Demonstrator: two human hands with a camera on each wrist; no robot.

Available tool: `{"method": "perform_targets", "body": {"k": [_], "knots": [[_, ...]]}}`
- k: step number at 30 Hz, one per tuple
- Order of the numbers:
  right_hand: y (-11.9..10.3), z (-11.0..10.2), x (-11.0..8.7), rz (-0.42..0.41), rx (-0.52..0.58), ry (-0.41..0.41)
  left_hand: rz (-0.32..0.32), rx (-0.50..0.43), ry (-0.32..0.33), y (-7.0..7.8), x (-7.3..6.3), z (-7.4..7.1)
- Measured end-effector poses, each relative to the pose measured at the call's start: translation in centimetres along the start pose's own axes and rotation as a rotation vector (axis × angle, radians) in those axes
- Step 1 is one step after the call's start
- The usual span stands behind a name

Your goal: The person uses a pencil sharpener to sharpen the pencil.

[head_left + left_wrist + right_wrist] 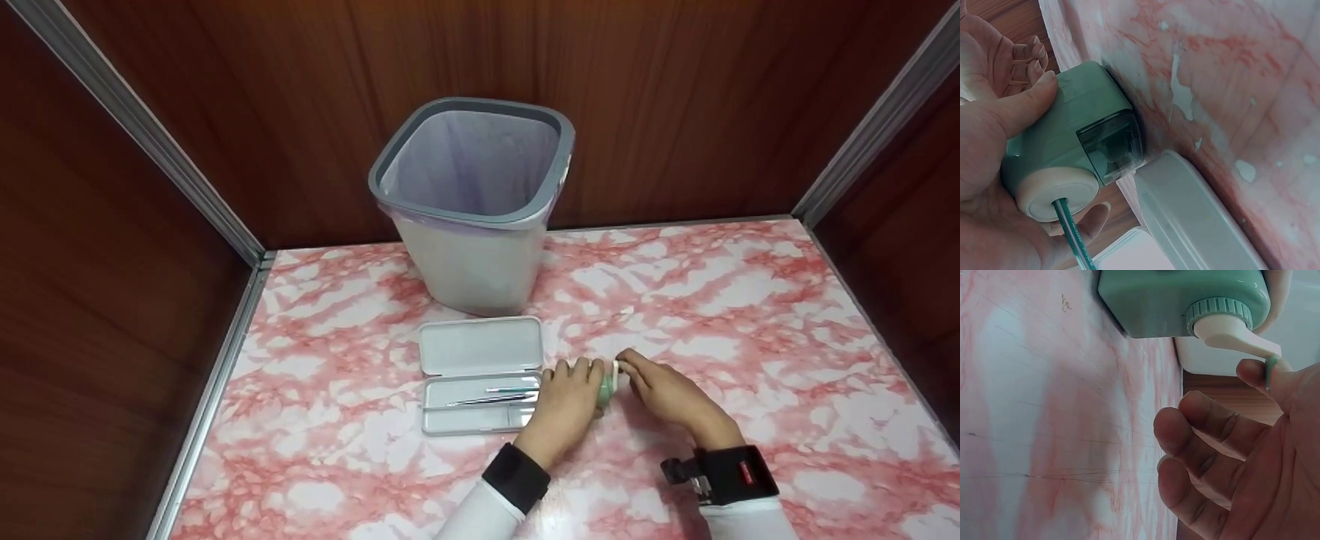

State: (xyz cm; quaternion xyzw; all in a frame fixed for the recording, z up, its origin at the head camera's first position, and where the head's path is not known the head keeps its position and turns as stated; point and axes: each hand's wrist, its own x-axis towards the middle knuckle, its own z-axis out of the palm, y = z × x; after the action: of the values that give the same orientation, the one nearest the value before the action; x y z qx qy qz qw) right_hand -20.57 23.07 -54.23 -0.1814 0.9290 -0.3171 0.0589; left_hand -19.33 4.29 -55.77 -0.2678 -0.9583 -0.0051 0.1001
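Note:
A green pencil sharpener (pixel 1081 112) rests on the table just right of the pencil case. My left hand (pixel 566 405) grips its body from above, thumb along one side. A teal pencil (pixel 1074 233) sticks into the round pale opening facing the case, and a clear dark window shows on the side. On the opposite end is a cream crank handle (pixel 1235 334) with a small green knob. My right hand (pixel 671 394) pinches that knob between thumb and forefinger, its other fingers loosely bent.
The grey pencil case (pixel 480 345) lies with its lid folded back, and slim pencils or pens (pixel 491 400) lie in its tray. Behind it stands a lined waste bin (pixel 472 262) with a grey rim. Brown panels (pixel 675 112) enclose the red-and-white marbled table (pixel 322 435).

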Motion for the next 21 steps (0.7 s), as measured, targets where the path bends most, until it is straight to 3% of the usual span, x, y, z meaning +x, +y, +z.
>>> {"method": "perform_targets", "body": {"k": [15,21], "knots": [[0.6,1.0,1.1,0.039,0.026,0.001,-0.018,-0.017,-0.012,0.0,-0.3,0.2],[1.4,1.9,1.5,0.103,-0.008,-0.035,-0.007,-0.012,0.027,-0.1,-0.3,0.5]]}}
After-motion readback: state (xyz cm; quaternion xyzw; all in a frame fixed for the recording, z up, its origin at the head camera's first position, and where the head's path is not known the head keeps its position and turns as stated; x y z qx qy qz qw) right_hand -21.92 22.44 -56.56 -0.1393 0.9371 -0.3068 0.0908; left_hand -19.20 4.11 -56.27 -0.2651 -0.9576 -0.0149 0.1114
